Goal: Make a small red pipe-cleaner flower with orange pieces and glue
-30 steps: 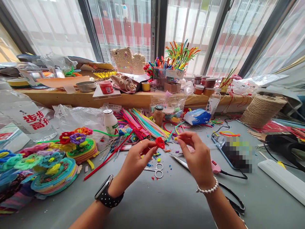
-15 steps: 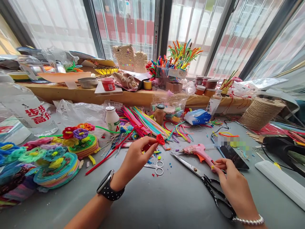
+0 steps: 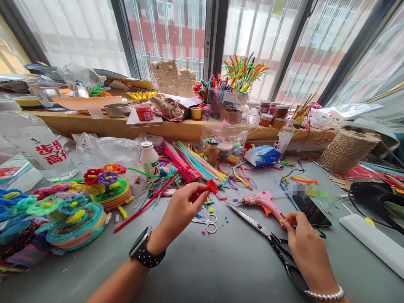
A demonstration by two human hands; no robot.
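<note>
Two hands work in the single head view. My left hand (image 3: pixel 179 210) is raised over the grey table (image 3: pixel 221 261), thumb and forefinger pinched on a small red pipe-cleaner flower (image 3: pixel 212 185) held up at the fingertips. My right hand (image 3: pixel 304 240) lies low to the right, its fingers closing around the handle of the pink hot-glue gun (image 3: pixel 265 200). The gun lies on the table with its long axis running left to right and its nozzle toward the flower. The right hand is plainly the nearer one. The long black-handled scissors (image 3: pixel 271 240) lie just beside it, the small silver scissors (image 3: pixel 206 223) under the left.
</note>
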